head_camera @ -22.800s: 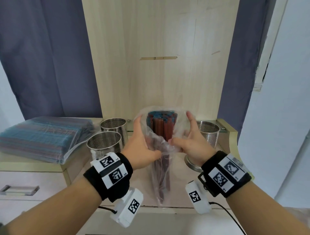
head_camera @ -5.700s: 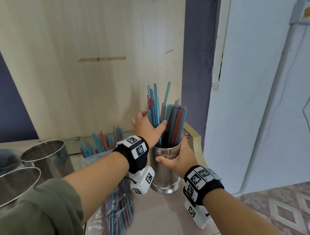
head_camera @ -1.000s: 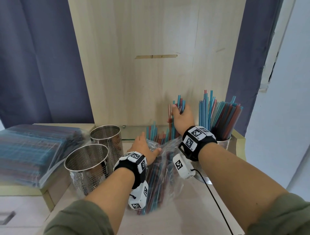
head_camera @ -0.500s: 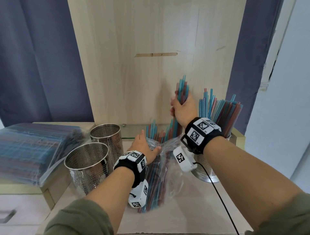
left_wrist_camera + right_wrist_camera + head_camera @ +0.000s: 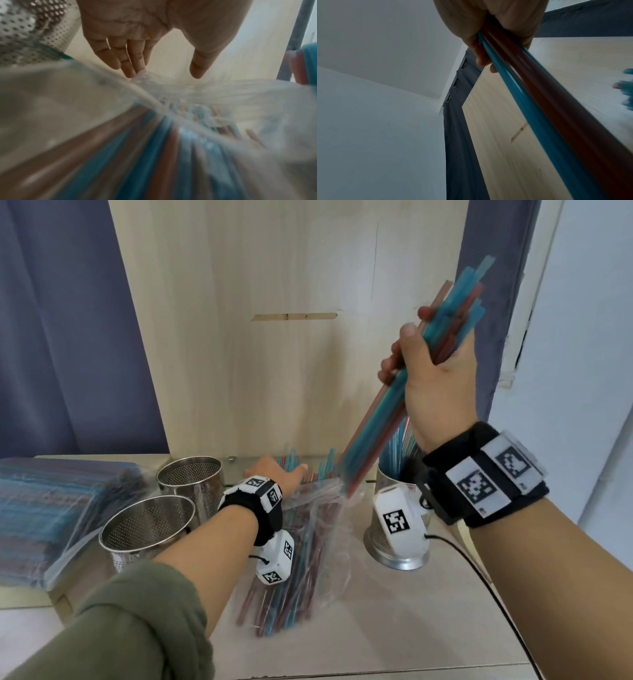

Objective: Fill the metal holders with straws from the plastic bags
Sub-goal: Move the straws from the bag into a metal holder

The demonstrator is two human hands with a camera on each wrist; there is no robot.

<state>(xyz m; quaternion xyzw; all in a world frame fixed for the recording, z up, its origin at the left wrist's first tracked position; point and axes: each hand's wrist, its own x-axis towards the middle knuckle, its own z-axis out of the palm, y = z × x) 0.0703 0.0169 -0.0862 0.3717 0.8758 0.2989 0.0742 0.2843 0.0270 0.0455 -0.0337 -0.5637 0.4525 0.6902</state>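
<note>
My right hand (image 5: 428,361) is raised high at the right and grips a bundle of blue and red straws (image 5: 380,419), tilted with its top to the right. The bundle's lower ends hang at the mouth of the open plastic bag (image 5: 322,546), which lies on the counter with more straws inside. In the right wrist view the fingers (image 5: 481,59) curl round the bundle (image 5: 539,108). My left hand (image 5: 277,474) rests on the bag's far end with straight fingers (image 5: 130,65) touching the plastic (image 5: 223,97). The right metal holder (image 5: 397,546) holds several straws.
Two empty perforated metal holders (image 5: 190,477) (image 5: 147,525) stand left of the bag. A stack of sealed straw bags (image 5: 41,508) lies on the far-left ledge. A wooden panel (image 5: 274,337) rises behind, and the counter's front edge (image 5: 376,674) is near me.
My right hand has risen and swung right with the straw bundle, drawing it up out of the bag and tilting it. The left hand has stayed on the bag.
</note>
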